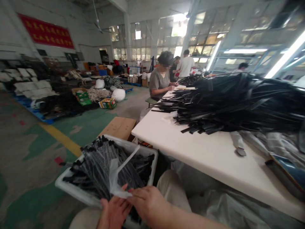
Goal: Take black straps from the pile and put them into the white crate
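My left hand (113, 212) and my right hand (149, 203) are low in view, close together at the near rim of a white plastic crate (128, 146). Both pinch a clear plastic sheet (116, 175), which rises in a loose fold over the crate. The crate is packed with black strips in clear sleeves (105, 168), lying lengthwise. To the right, a large tangled pile of black strips (238, 101) sits on a white table (202, 152), out of reach of neither hand's contact.
A cardboard box (118, 127) stands behind the crate. A seated co-worker (160, 79) handles strips at the table's far end. Pale cloth covers my lap (202, 197). Pallets with bundles and sacks (57, 98) lie on the factory floor at left, and other people stand farther back.
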